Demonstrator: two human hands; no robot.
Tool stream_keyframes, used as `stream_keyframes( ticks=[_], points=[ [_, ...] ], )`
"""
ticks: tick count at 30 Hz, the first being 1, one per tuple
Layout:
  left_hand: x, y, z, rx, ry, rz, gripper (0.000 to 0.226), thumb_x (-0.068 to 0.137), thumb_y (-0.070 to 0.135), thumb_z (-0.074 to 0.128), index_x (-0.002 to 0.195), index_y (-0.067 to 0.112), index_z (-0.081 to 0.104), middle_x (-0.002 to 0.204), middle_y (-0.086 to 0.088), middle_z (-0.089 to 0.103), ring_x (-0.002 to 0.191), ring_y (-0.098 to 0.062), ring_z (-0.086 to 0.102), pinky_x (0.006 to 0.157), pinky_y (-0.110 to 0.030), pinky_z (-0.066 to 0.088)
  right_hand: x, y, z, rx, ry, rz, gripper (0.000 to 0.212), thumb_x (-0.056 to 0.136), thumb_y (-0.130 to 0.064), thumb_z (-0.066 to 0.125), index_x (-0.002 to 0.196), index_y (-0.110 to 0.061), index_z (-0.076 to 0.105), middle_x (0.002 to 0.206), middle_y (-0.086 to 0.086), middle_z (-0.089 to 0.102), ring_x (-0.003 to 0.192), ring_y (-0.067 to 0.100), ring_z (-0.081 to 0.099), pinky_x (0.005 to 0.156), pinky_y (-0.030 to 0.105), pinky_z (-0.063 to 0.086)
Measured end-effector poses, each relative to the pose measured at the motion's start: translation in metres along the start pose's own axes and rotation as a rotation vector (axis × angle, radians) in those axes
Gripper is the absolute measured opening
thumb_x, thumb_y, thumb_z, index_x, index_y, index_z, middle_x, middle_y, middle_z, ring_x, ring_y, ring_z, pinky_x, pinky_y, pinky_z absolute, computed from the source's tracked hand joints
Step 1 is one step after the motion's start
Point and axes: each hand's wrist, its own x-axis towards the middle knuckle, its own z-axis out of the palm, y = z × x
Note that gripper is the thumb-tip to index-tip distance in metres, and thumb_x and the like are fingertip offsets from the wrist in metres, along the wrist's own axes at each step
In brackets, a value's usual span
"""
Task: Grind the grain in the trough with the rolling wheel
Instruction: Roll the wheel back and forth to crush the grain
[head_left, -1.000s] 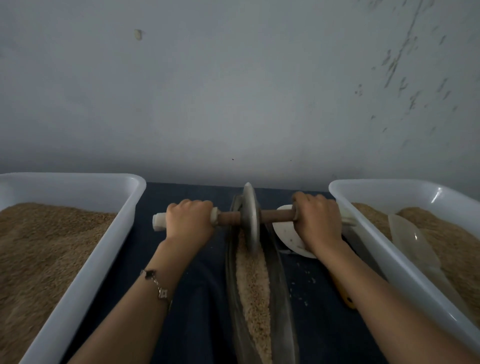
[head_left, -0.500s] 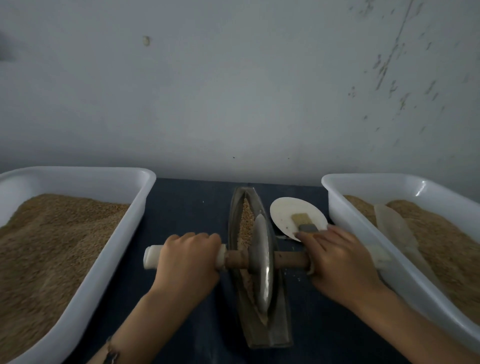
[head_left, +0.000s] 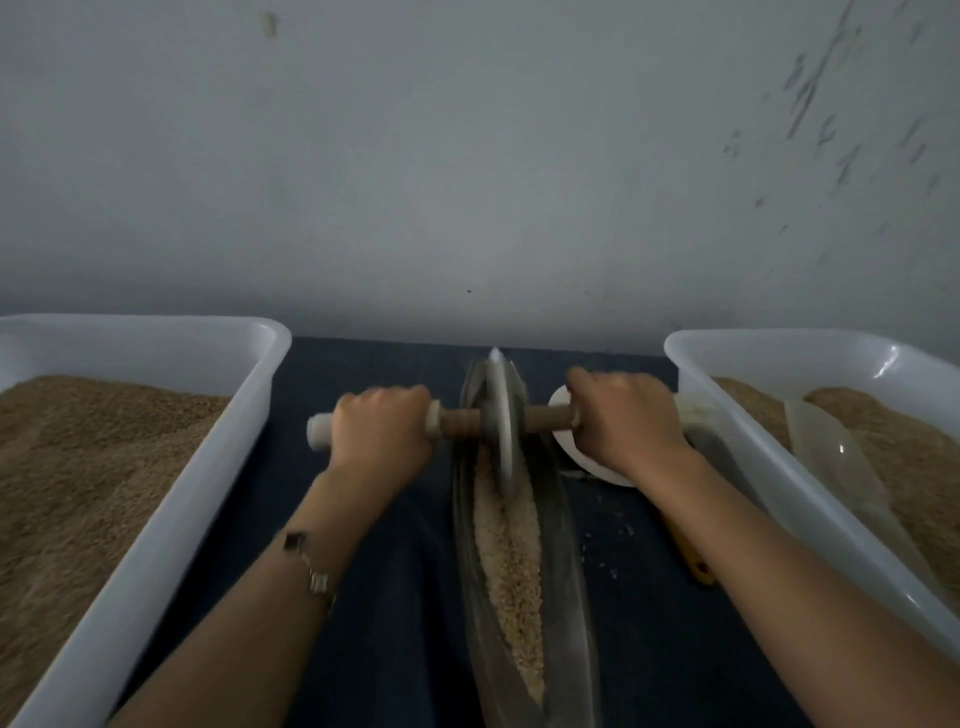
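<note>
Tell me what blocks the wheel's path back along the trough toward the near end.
Nothing visible does. The wheel sits at the trough's far end, and only grain lies in the channel nearer the person. Left hand and right hand grip the axle outside the trough.

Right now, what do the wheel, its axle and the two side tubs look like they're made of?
Wheel: dull grey metal, faint sheen, probably iron or steel. Axle: brown, matte, likely wood, with pale end grips. Side tubs: glossy white translucent plastic.

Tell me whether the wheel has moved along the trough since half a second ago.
Yes. The wheel has rolled away from the person to the far end of the trough, now beside the white dish.
</note>
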Motion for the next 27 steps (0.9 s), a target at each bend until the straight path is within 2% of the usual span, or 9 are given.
stream_keyframes(
  ticks=[4, 6, 9, 11, 13, 15, 17, 22, 27],
  points=[
    [0.026, -0.003, -0.003, -0.076, -0.159, -0.065, 0.015, 0.079, 0.024, 0.053, 0.068, 0.026, 0.043, 0.068, 0.008, 0.044, 0.066, -0.017, 0.045, 0.065, -0.032, 0.034, 0.020, 0.004, 0.008, -0.030, 0.060, 0.034, 0.020, 0.064, -0.007, 0.067, 0.081, -0.010, 0.055, 0.060, 0.008, 0.059, 0.050, 0.029, 0.051, 0.050, 0.028, 0.022],
    [0.023, -0.002, -0.005, -0.061, -0.160, -0.065, 0.015, 0.079, 0.023, 0.054, 0.069, 0.026, 0.043, 0.068, 0.008, 0.045, 0.064, -0.016, 0.045, 0.063, -0.032, 0.034, 0.015, 0.003, 0.009, -0.037, 0.081, 0.053, 0.038, 0.064, -0.005, 0.068, 0.101, -0.008, 0.061, 0.062, 0.009, 0.061, 0.053, 0.030, 0.054, 0.051, 0.028, 0.023],
    [0.006, 0.003, -0.010, -0.026, -0.144, -0.034, 0.017, 0.079, 0.021, 0.055, 0.070, 0.027, 0.042, 0.068, 0.007, 0.048, 0.062, -0.014, 0.045, 0.063, -0.032, 0.035, -0.007, -0.004, 0.007, 0.016, 0.057, 0.065, 0.058, 0.072, -0.008, 0.064, 0.129, -0.011, 0.050, 0.078, 0.009, 0.066, 0.068, 0.031, 0.059, 0.057, 0.030, 0.027],
    [-0.010, 0.006, -0.016, 0.000, -0.133, 0.008, 0.014, 0.081, 0.023, 0.055, 0.073, 0.025, 0.044, 0.069, 0.008, 0.049, 0.063, -0.013, 0.047, 0.064, -0.031, 0.035, -0.029, -0.010, -0.003, 0.048, 0.042, 0.066, 0.060, 0.072, -0.010, 0.069, 0.129, -0.011, 0.051, 0.081, 0.009, 0.068, 0.071, 0.031, 0.060, 0.058, 0.032, 0.033],
    [-0.030, 0.007, -0.025, 0.033, -0.112, 0.056, 0.013, 0.083, 0.025, 0.053, 0.076, 0.025, 0.043, 0.071, 0.010, 0.048, 0.067, -0.012, 0.047, 0.065, -0.030, 0.034, -0.056, -0.015, -0.019, 0.078, 0.058, 0.056, 0.064, 0.062, -0.011, 0.080, 0.122, -0.009, 0.057, 0.073, 0.007, 0.067, 0.063, 0.028, 0.060, 0.054, 0.034, 0.041],
    [-0.056, 0.010, -0.036, 0.065, -0.086, 0.094, 0.019, 0.081, 0.027, 0.053, 0.073, 0.030, 0.036, 0.069, 0.012, 0.043, 0.066, -0.011, 0.043, 0.065, -0.028, 0.032, -0.085, -0.019, -0.037, 0.113, 0.092, 0.065, 0.073, 0.046, -0.009, 0.087, 0.115, -0.006, 0.062, 0.064, 0.006, 0.064, 0.052, 0.026, 0.057, 0.046, 0.030, 0.039],
    [-0.080, 0.012, -0.049, 0.087, -0.046, 0.112, 0.022, 0.078, 0.029, 0.053, 0.070, 0.031, 0.032, 0.066, 0.012, 0.040, 0.064, -0.009, 0.039, 0.064, -0.026, 0.028, -0.108, -0.020, -0.055, 0.142, 0.115, 0.077, 0.079, 0.039, -0.008, 0.087, 0.115, -0.006, 0.063, 0.062, 0.004, 0.063, 0.049, 0.023, 0.057, 0.046, 0.025, 0.032],
    [-0.111, 0.012, -0.077, 0.053, -0.104, 0.058, 0.014, 0.079, 0.035, 0.050, 0.071, 0.030, 0.039, 0.066, 0.014, 0.045, 0.057, -0.003, 0.037, 0.048, -0.019, 0.016, -0.126, -0.019, -0.082, 0.133, 0.144, 0.026, 0.074, 0.045, -0.002, 0.083, 0.117, -0.005, 0.064, 0.061, 0.003, 0.059, 0.050, 0.022, 0.054, 0.049, 0.026, 0.029],
    [-0.102, 0.013, -0.065, 0.084, -0.152, 0.011, 0.016, 0.080, 0.039, 0.048, 0.070, 0.032, 0.037, 0.066, 0.014, 0.043, 0.055, -0.003, 0.033, 0.047, -0.021, 0.014, -0.118, -0.020, -0.067, 0.080, 0.142, 0.017, 0.067, 0.045, -0.006, 0.083, 0.109, -0.003, 0.066, 0.058, 0.005, 0.059, 0.047, 0.025, 0.053, 0.049, 0.026, 0.031]
  ],
)
